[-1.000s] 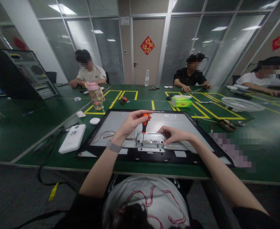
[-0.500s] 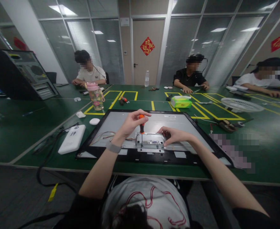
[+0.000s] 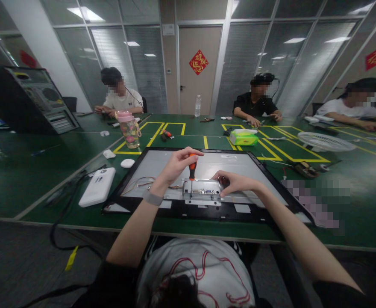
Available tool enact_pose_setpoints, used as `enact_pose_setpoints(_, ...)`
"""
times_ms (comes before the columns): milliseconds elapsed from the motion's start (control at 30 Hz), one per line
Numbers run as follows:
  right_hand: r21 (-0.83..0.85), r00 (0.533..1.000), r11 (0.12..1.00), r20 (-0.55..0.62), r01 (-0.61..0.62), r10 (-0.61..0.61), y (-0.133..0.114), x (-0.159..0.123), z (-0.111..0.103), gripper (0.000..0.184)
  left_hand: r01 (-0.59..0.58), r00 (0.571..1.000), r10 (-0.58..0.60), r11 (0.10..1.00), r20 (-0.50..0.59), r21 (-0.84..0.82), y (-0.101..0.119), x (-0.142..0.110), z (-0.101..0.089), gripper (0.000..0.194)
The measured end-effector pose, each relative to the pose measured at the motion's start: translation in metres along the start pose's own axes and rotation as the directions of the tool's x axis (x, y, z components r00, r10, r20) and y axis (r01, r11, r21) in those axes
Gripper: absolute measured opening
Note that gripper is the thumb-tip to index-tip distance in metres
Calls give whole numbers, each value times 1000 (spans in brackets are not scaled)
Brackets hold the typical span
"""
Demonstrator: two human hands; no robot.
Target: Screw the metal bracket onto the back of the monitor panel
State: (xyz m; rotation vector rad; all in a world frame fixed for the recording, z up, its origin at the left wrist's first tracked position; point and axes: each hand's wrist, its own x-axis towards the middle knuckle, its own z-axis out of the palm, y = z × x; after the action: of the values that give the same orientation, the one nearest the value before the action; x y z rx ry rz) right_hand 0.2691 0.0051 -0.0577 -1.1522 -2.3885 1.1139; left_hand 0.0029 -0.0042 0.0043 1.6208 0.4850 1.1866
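Note:
A monitor panel (image 3: 258,164) lies face down on the green table (image 3: 30,171), its grey back up inside a black frame. A small metal plate (image 3: 204,188) sits near its front edge. My left hand (image 3: 177,164) is closed round the orange-and-black handle of a screwdriver (image 3: 192,169), held upright with its tip on the plate's left side. My right hand (image 3: 234,182) rests on the plate's right end, fingers curled and pinched against it. Thin wires (image 3: 139,182) run across the panel to the left of the plate.
A white box (image 3: 97,186) and a black cable (image 3: 63,201) lie left of the panel. Behind it stand a pink-lidded bottle (image 3: 129,128), a green tissue pack (image 3: 243,137) and a white fan grille (image 3: 324,140). A computer case (image 3: 30,100) sits far left. Three people work across the table.
My left hand slid down the screwdriver handle and back up a little, fingers turning on it. My right hand and the plate stayed put.

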Motion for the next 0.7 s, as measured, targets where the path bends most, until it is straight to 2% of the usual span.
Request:
enact_pose_setpoints(133, -2, 1000, 1000, 2, 0, 0, 1, 0, 0, 69, -1, 1000, 1, 1000, -4, 17, -2, 0, 0, 23)
enact_pose_setpoints(300, 0, 1000, 1000, 0, -12, 12, -1, 0, -1, 70, 6, 999, -1, 989, 33, -150, -8, 2, -2, 28)
enact_pose_setpoints(500, 0, 1000, 1000, 3, -5, 5, -2, 0, -1, 68, -18, 1000, 18, 998, -3, -63, -5, 2, -1, 24)
enact_pose_setpoints(700, 12, 1000, 1000, -2, -18, 18, -2, 0, 0, 69, 24, 997, -8, 975, 73, -220, -2, 0, 0, 27)
